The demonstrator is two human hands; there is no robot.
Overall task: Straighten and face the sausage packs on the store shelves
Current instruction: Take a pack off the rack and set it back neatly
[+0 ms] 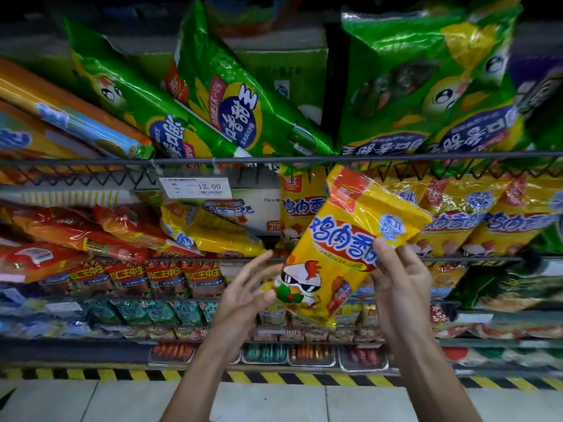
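A yellow chicken sausage pack (341, 236) with a cartoon rooster is held in the air before the middle shelf, tilted to the right. My right hand (399, 275) grips its right edge, thumb on the front. My left hand (246, 287) is beside the pack's lower left corner, fingers spread and nearly straight, fingertips at the corner. Behind it, more yellow chicken sausage packs (457, 220) stand in a row on the shelf. A yellow pack (210, 229) lies slumped to their left.
Green corn sausage packs (219, 99) lean askew on the top shelf behind a wire rail (274, 159). Red and orange packs (91, 236) lie tumbled at the left. A price tag (196, 187) hangs from the rail. Lower shelves hold small packs; a hazard-striped edge (122, 374) meets the tiled floor.
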